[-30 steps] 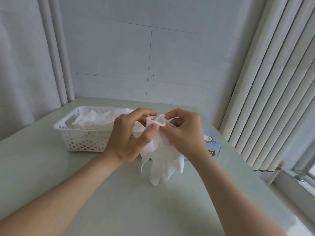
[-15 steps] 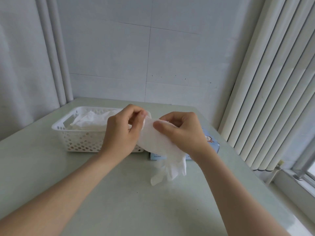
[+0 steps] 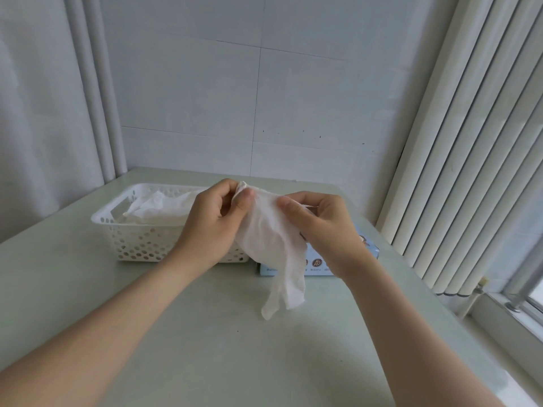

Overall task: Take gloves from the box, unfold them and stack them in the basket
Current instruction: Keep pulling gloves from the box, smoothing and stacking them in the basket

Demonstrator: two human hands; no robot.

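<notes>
Pale green table [image 3: 205, 333], smooth and matte, viewed from its near side toward the back. Two items rest directly on it, both toward the far edge: a white perforated plastic basket [image 3: 141, 245] at left, with a handle slot in its short end, and a light blue box [image 3: 318, 265] (largely hidden from view) lying flat just beside the basket's right end. A few small dark specks mark the bare near surface.

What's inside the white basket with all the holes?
White gloves lie piled inside the basket. The left hand, holding another glove, covers one end, so what lies there cannot be seen.
</notes>
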